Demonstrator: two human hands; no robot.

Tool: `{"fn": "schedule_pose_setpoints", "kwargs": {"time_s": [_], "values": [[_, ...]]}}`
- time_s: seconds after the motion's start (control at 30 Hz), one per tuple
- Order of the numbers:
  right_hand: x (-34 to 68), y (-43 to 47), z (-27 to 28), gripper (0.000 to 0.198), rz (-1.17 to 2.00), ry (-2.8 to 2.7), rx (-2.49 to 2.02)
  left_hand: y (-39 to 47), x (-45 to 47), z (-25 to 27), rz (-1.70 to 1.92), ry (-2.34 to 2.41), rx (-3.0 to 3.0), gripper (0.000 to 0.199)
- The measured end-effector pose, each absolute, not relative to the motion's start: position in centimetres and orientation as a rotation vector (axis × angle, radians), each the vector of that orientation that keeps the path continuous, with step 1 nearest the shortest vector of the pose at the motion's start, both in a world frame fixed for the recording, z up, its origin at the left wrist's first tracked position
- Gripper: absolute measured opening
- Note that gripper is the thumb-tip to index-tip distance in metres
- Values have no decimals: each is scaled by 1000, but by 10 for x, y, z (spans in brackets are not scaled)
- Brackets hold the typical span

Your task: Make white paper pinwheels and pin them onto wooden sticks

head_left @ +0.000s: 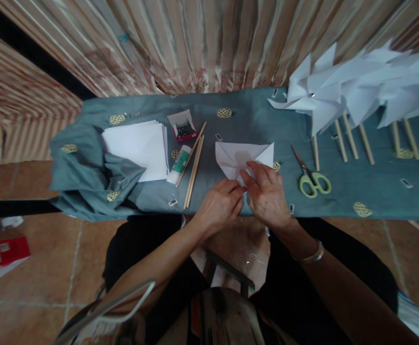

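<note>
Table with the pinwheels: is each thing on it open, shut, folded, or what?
Scissors: blades look closed, lying flat
Red box: open
Middle paper: folded
Paper stack: flat, one corner under cloth
Green-and-white tube: lying down, can't tell if capped
Thin sticks: loose
Pinwheels: fully shaped
Tablecloth: bunched at left end

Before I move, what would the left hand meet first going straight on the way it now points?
Most likely the bare right hand, which lies just beyond the fingertips of the left hand, with its fingers on the folded white paper sheet. Whether the two hands already touch is hard to tell.
</note>
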State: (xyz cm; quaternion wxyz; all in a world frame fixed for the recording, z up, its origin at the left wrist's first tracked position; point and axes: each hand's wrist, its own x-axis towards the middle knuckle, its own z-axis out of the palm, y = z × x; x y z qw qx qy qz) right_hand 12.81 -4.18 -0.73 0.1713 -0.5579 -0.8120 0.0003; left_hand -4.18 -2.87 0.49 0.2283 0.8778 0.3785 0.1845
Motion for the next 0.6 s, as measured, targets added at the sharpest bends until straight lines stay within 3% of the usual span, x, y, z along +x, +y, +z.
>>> {"fn": "schedule_pose_setpoints", "kwargs": {"time_s": [0.6], "values": [[124, -39, -12, 36, -24, -2332, -1547, -26, -37, 7, 419, 1120, 2549, 17]]}}
